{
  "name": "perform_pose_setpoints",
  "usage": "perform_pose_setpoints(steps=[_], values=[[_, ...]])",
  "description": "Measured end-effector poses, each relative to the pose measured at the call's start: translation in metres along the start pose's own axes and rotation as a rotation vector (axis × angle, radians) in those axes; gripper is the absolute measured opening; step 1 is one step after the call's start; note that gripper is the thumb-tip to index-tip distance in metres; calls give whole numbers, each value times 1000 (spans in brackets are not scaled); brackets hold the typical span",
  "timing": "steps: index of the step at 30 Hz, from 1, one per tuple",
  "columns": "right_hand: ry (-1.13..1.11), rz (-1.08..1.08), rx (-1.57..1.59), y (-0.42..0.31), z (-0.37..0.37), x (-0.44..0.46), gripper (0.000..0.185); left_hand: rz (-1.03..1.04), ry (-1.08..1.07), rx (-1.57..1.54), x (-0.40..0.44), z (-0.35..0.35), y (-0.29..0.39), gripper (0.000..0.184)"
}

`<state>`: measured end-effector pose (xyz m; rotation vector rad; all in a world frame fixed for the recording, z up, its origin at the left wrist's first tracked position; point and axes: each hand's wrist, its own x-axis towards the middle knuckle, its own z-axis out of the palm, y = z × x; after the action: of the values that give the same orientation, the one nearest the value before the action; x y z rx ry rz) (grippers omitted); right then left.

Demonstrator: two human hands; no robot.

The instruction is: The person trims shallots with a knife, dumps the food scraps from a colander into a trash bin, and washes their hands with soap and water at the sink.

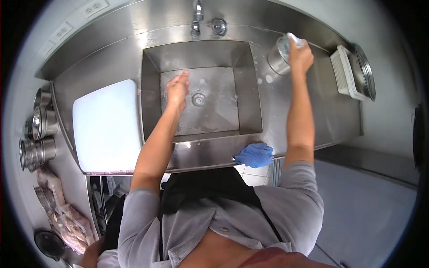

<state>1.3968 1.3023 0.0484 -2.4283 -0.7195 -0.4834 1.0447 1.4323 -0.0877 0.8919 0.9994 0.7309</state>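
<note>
My left hand [178, 90] hangs over the stainless steel sink [246, 89], its fingers curled together, with no object visible in them. To the right of the basin, my right hand [300, 57] is closed on a whitish, sponge-like thing [293, 39] at the mouth of a metal canister [279, 61]. Something pale blue-green shows inside the canister's mouth, partly covered by the hand. Wet spots dot the counter beside the canister. The exact kind of the whitish thing is hidden by my fingers.
A white cutting board [107, 127] lies left of the sink. A blue cloth [254, 155] sits at the front edge. The faucet [198, 18] and a knob [219, 27] are behind. White baskets [342, 73] and a metal lid [365, 71] lean at right; metal pots [38, 152] stand left.
</note>
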Motion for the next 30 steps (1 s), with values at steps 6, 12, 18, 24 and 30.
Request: perform_pose_setpoints(steps=[6, 12, 18, 24, 30], values=[[-97, -314, -96, 20, 34, 22, 36, 274, 82, 515, 61, 42, 22, 43], [-587, -143, 496, -74, 71, -93, 36, 414, 221, 946, 132, 79, 78, 43], [-946, 889, 1338, -122, 141, -181, 35, 31, 182, 111, 175, 47, 38, 53], [-911, 896, 1276, -143, 212, -208, 28, -326, -84, -428, 93, 47, -44, 47], [-760, 892, 1158, -140, 143, -259, 47, -339, -189, 60, 103, 45, -86, 39]])
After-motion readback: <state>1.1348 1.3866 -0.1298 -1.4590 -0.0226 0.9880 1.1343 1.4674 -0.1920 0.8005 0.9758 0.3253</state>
